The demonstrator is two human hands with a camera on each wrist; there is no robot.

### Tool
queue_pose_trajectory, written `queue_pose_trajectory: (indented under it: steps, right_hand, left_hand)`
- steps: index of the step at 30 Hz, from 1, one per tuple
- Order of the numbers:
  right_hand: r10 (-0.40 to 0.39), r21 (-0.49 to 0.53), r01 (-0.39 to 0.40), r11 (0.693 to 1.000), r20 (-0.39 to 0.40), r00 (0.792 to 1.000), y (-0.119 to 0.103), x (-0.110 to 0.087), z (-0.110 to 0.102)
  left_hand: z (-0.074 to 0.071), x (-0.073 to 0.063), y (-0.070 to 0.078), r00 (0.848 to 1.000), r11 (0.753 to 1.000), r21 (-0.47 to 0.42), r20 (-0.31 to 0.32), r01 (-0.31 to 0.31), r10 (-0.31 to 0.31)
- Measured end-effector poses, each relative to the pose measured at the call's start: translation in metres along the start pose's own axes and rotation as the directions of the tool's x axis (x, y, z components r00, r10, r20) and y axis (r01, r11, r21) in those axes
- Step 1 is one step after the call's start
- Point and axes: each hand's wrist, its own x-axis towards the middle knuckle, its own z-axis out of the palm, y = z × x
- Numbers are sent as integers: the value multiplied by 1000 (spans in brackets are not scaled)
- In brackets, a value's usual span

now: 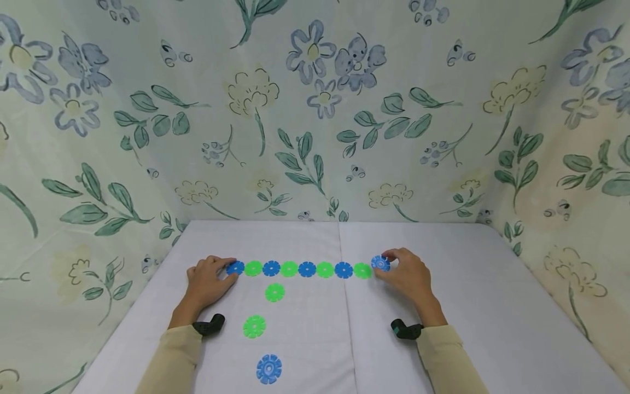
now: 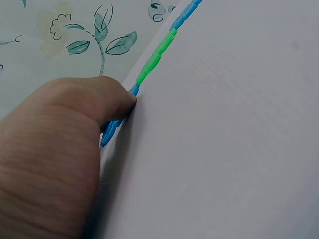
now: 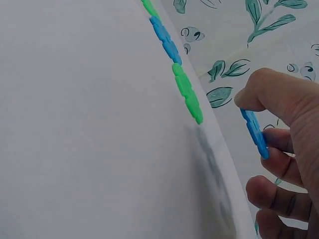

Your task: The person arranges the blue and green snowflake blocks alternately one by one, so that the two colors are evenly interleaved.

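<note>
A row of notched plastic discs, alternating blue and green, lies across the white table. My left hand [image 1: 209, 280] grips the blue disc [image 1: 235, 267] at the row's left end between thumb and fingertips. In the left wrist view the thumb [image 2: 107, 97] covers part of that disc. At the other end my right hand [image 1: 407, 274] pinches a blue disc [image 1: 380, 263] by its edges. The right wrist view shows this held disc [image 3: 254, 133] raised off the table, a gap apart from the row's last green disc [image 3: 187, 93]. Its other fingers are loosely bent.
Below the row lie three loose discs: a green disc [image 1: 274, 292], another green disc [image 1: 254, 326] and a blue disc [image 1: 268, 369] nearest me. A crease runs down the white tablecloth [image 1: 443, 350]. Floral fabric [image 1: 305, 164] hangs behind the table and at both sides.
</note>
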Motion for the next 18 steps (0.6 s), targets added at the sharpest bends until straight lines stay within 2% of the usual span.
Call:
queue_pose_trajectory:
  steps: [9,18]
  right_hand:
    - [-23,-38,23,999,12,1000,5,1,4]
    - [16,-42,-14,999,61,998,7,1,6]
  left_hand:
    - [1,0,-1,1000,1000,8,8,2,-2]
    - [2,0,-2,1000,1000,2,-2,-3,3]
